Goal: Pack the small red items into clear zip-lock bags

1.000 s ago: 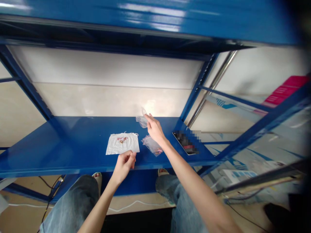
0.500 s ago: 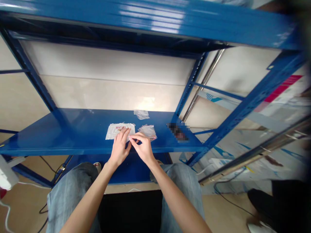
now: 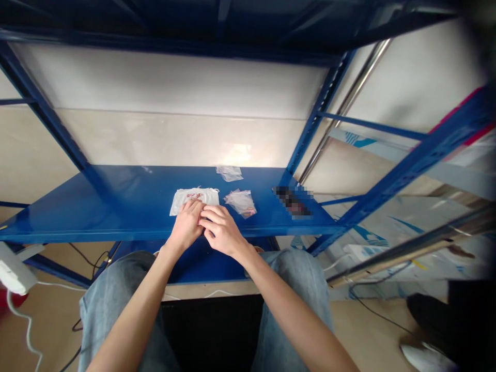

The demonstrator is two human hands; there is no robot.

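From where I'm standing, the blue metal shelving (image 3: 155,228) is filling most of the view, its board running beneath everything laid out in front of the seated person. Below the board, two legs in faded jeans (image 3: 112,305) are spreading to either side of a black surface (image 3: 213,333). Over at the far left, a white plastic block (image 3: 16,271) is trailing a pale cord.

The two bare hands are working close together at the board's front edge. The left hand (image 3: 186,223) is reaching its fingers over the near edge of a white cloth piece (image 3: 211,197), and the right hand (image 3: 221,230) is curling in from the other side. Their fingertips are meeting, bunched together; whether they are pinching anything between them I cannot tell, because the fingers are hiding it.

The white cloth piece is lying flat on the board, partly under the left hand's fingers. Well to its right, a dark oblong thing (image 3: 292,201) is resting near the board's right end, its details blurred out. Between the two, a clear bag (image 3: 241,200) is lying just beside the cloth, with some clear packets (image 3: 229,173) resting behind it towards the wall.

Smallest of all, little reddish and gold-coloured pieces (image 3: 195,196) are sitting on the cloth, and tiny pink and orange bits (image 3: 250,211) are showing in the bag's near corner.
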